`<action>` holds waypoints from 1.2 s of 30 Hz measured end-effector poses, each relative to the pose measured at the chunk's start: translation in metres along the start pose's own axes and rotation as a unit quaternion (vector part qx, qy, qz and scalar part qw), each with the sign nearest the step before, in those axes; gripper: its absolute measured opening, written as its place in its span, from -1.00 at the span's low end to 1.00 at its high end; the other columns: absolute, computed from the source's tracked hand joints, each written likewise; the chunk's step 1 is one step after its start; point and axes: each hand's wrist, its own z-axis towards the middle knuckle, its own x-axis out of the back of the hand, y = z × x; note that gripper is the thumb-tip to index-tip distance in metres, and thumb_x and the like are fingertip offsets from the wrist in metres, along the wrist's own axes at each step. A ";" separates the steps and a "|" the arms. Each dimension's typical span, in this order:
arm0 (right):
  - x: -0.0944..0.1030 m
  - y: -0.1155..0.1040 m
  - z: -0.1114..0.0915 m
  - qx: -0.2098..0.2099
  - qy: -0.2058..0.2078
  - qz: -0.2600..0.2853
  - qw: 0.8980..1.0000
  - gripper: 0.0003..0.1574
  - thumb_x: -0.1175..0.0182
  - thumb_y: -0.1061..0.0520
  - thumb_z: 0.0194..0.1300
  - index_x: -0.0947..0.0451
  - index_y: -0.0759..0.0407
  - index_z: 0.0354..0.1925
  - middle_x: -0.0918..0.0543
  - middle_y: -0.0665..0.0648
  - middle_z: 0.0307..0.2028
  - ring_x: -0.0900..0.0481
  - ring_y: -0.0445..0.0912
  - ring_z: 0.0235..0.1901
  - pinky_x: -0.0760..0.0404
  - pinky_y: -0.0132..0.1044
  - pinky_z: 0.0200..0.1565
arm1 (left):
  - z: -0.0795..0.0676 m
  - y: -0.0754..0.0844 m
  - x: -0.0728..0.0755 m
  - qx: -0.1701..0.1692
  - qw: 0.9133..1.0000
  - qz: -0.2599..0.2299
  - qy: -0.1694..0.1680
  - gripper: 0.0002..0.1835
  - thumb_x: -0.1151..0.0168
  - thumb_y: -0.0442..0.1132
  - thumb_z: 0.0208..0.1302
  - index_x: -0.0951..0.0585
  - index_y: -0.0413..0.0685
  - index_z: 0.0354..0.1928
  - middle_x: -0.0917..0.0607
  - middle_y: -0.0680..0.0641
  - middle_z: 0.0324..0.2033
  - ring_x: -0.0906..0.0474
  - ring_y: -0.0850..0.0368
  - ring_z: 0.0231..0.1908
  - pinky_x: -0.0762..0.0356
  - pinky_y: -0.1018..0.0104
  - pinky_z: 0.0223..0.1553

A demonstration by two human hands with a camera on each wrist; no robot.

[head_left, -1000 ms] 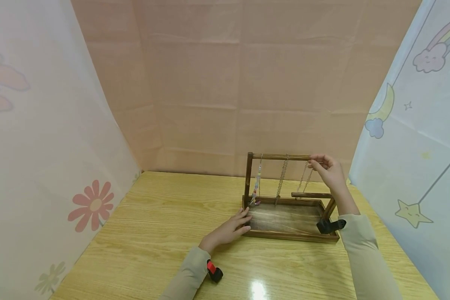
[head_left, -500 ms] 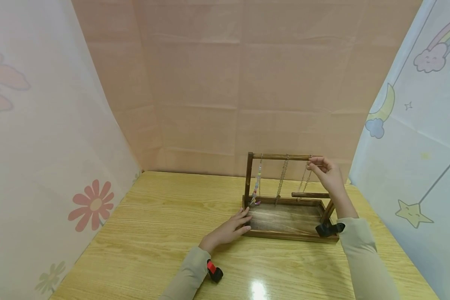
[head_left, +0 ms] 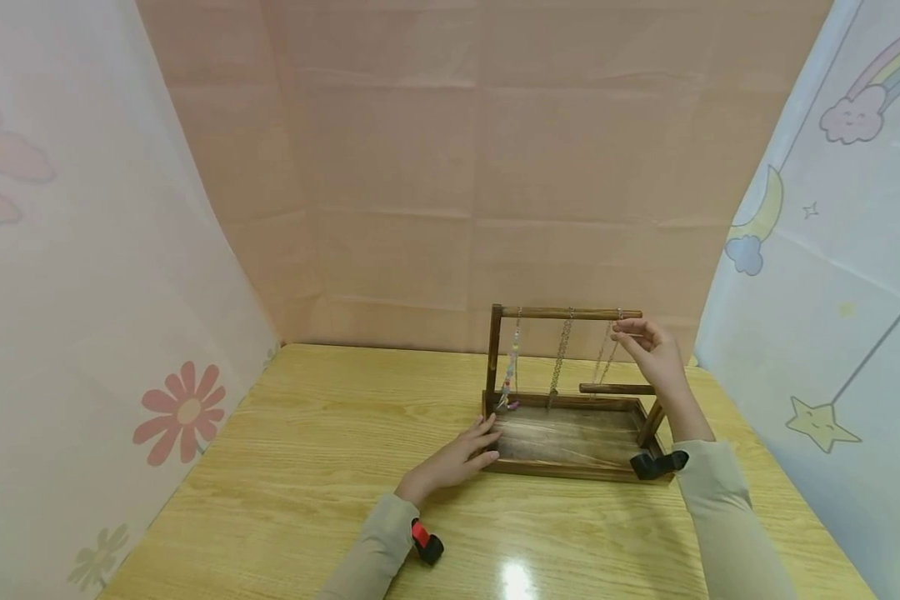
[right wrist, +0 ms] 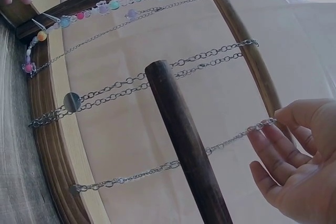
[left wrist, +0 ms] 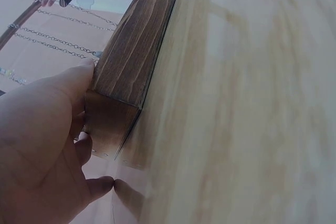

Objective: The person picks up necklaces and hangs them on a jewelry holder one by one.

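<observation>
A dark wooden jewelry stand (head_left: 577,472) has a shallow tray base, a tall upper bar and a lower short bar. My left hand (head_left: 453,458) rests at the tray's left end, its thumb and fingertips against the corner (left wrist: 113,119). Just under the right end of the upper bar (head_left: 555,313), my right hand (head_left: 656,354) pinches a silver chain necklace (right wrist: 226,142) between thumb and fingers. That chain loops over the bar and hangs down behind the lower bar (right wrist: 184,135). Further left hang another chain necklace (head_left: 561,354) and a colorful beaded necklace (head_left: 512,367).
The stand sits on a light wood-grain table (head_left: 330,433). An orange-brown backdrop (head_left: 390,208) rises behind, with patterned white sheets on both sides. The lower bar crosses in front of the hanging chains and stands close to my right forearm.
My right hand has moved slightly down from the upper bar, exposing the bar's right end and the chain looped there. The left hand has stayed at the tray.
</observation>
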 end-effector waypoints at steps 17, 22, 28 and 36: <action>0.001 0.018 -0.006 -0.015 -0.010 -0.057 0.998 -0.57 -0.02 0.03 0.25 -0.40 0.29 -0.02 -0.46 0.23 -0.06 -0.48 -0.34 -0.20 -0.41 -0.62 -0.24 | -0.001 0.000 0.003 -0.012 0.998 0.054 0.011 -0.42 0.29 0.11 0.33 -0.14 -0.01 0.30 0.10 -0.02 0.35 0.25 -0.03 0.32 0.10 -0.16 0.20; -0.002 0.020 -0.012 -0.008 -0.023 -0.083 0.996 -0.55 0.00 0.03 0.27 -0.38 0.33 -0.01 -0.46 0.29 -0.06 -0.49 -0.22 -0.17 -0.41 -0.60 -0.24 | -0.001 0.002 0.005 -0.008 0.996 0.089 0.008 -0.44 0.30 0.11 0.33 -0.15 0.03 0.29 0.09 -0.01 0.35 0.23 -0.01 0.32 0.10 -0.16 0.20; -0.007 0.023 -0.017 0.003 -0.035 -0.093 0.995 -0.59 0.00 0.06 0.27 -0.39 0.32 -0.02 -0.48 0.29 -0.08 -0.46 -0.28 -0.17 -0.41 -0.54 -0.21 | -0.003 0.005 0.005 -0.007 0.994 0.111 0.003 -0.44 0.32 0.13 0.32 -0.14 0.08 0.30 0.11 0.02 0.35 0.23 0.05 0.33 0.10 -0.11 0.22; -0.016 0.023 -0.023 0.004 -0.059 -0.140 0.988 -0.57 0.03 -0.06 0.27 -0.43 0.15 0.00 -0.53 0.19 -0.07 -0.47 0.00 -0.08 -0.47 -0.11 -0.12 | -0.006 0.009 0.011 -0.021 0.991 0.129 -0.002 -0.43 0.29 0.13 0.31 -0.13 0.08 0.30 0.10 -0.01 0.35 0.17 0.08 0.32 0.11 -0.11 0.22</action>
